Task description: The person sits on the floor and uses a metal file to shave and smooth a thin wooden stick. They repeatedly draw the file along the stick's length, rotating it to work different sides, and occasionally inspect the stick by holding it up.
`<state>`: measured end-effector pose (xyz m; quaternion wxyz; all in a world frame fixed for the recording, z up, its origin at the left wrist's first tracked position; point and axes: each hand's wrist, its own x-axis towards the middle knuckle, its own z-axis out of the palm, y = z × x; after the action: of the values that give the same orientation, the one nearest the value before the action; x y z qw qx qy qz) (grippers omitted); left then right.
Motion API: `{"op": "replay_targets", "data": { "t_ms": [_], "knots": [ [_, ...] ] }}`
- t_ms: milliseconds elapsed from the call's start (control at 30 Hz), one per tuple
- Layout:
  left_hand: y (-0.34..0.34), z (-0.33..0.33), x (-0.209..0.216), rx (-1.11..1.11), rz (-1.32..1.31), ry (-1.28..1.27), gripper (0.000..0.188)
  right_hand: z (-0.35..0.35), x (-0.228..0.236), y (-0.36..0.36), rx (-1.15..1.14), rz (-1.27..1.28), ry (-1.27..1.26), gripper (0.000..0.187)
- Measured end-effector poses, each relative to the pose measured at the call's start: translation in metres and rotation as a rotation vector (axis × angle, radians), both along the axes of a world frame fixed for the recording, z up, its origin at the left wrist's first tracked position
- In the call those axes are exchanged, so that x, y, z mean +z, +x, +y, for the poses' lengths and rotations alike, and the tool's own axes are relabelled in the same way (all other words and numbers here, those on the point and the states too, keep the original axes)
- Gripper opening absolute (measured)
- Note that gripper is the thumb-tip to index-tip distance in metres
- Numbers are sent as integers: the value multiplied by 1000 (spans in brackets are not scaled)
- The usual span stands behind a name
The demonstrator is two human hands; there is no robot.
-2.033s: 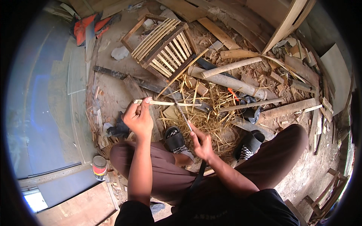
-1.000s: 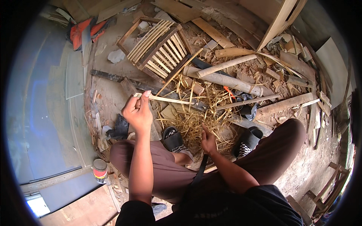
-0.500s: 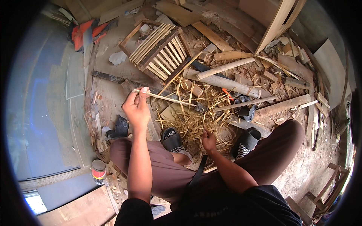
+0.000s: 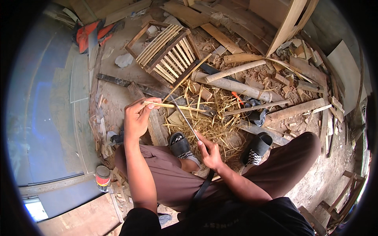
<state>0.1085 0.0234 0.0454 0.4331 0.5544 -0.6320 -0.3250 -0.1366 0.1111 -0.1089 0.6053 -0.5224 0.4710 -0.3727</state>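
Note:
Between thumb and fingers, my left hand (image 4: 136,120) grips one end of a thin bamboo strip (image 4: 179,107), which points to the right. My right hand (image 4: 209,151) is closed round the handle of a long, narrow knife (image 4: 185,117). Its blade slants up and left, and the tip end meets or crosses the strip just right of my left fingers. Below the strip, a heap of curled bamboo shavings (image 4: 212,131) covers the ground between my feet. The knife's handle is mostly hidden inside my right hand.
Ahead stands a slatted wooden frame (image 4: 169,55) with a bamboo stick (image 4: 187,76) leaning by it. A thick bamboo pole (image 4: 244,88) and planks (image 4: 295,111) lie to the right. A tin can (image 4: 103,176) is at the left, beside a large bluish sheet (image 4: 47,118).
My right hand has moved up and left, bringing the knife blade to the strip near my left hand. My left hand has lowered slightly and turned, still holding the strip.

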Motion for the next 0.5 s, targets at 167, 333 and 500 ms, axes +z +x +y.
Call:
{"op": "replay_targets", "data": {
  "t_ms": [167, 333, 500],
  "knots": [
    [-4, -4, 0, -80, 26, 6, 23, 10, -112, -18, -179, 145, 300, 42],
    [6, 7, -2, -88, 0, 4, 24, -3, -44, 5, -22, 1, 310, 41],
    [6, -5, -5, -69, 79, 5, 23, 1, -59, 4, -111, 125, 136, 41]
  ]
}}
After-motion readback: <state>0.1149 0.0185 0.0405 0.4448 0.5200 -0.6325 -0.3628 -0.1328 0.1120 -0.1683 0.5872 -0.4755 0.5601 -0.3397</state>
